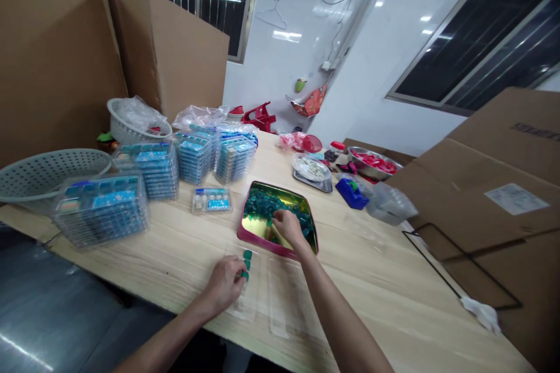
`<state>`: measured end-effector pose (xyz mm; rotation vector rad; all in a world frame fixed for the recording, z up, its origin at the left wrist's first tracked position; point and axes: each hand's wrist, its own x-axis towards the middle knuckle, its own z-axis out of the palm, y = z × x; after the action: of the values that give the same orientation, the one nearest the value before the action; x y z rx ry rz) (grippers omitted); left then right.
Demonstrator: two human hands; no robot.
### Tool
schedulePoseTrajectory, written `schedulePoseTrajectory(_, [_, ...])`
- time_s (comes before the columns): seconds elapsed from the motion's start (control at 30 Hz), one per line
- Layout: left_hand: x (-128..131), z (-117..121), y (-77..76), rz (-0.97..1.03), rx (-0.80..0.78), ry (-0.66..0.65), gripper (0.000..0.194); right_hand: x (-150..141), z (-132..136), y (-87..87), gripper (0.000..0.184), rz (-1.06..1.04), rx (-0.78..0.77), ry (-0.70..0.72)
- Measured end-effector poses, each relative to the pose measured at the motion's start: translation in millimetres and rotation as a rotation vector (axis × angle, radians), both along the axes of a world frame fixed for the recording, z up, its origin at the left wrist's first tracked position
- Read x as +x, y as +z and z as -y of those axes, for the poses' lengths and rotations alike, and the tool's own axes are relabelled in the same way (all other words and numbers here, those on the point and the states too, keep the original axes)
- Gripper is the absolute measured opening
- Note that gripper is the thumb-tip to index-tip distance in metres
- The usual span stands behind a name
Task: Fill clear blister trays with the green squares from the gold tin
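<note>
A pink-rimmed metal tin (pixel 256 233) with a gold interior lies on the light wooden table (pixel 385 291), holding a heap of small teal-green translucent pieces (pixel 265 204). My right hand (pixel 289 228) reaches into the tin, its fingers down among the pieces. My left hand (pixel 223 285) rests on a clear plastic blister tray (pixel 249 303), with its fingertips at a short row of teal-green pieces (pixel 246 263). Its fingers seem to pinch the lowest piece. Another clear tray (pixel 284 297) lies to the right, uncovered by either hand.
Stacks of clear boxes with blue contents (pixel 102 210) stand left of the tin, with a single box (pixel 211 200) nearer it. Perforated grey baskets (pixel 48 175) sit at the far left. A blue tape dispenser (pixel 352 194), a steel bowl of red items (pixel 374 163) and cardboard sheets (pixel 494 204) lie to the right.
</note>
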<state>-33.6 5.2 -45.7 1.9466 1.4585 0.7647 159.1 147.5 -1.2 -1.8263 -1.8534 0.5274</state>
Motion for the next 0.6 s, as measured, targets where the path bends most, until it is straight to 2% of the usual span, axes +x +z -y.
schedulePoseTrajectory(0.13, [-2,-1,0.0,0.05,0.005,0.058,0.02,-5,-23,-9.5,0.005,-0.041,-0.09,-0.028])
schedulePoseTrajectory(0.23, [-4,-2,9.0,0.172,0.044,0.143,0.013,-4,-14,-7.2,0.006,-0.152,-0.129,0.025])
schedulePoseTrajectory(0.33, [-3,-7,22.7,0.415,0.007,0.211,0.011,-3,18,1.9,0.023,-0.413,-0.148,0.136])
schedulePoseTrajectory(0.43, [3,-13,33.0,0.765,-0.166,0.265,0.011,-9,61,9.7,0.034,-0.775,-0.187,0.263])
schedulePoseTrajectory(0.5, [8,-14,35.7,0.957,-0.284,0.266,0.016,-18,87,11.7,0.034,-0.881,-0.228,0.301])
schedulePoseTrajectory(0.6, [12,-11,34.4,1.0,-0.357,0.241,0.018,-32,115,8.5,0.031,-0.977,-0.286,0.302])
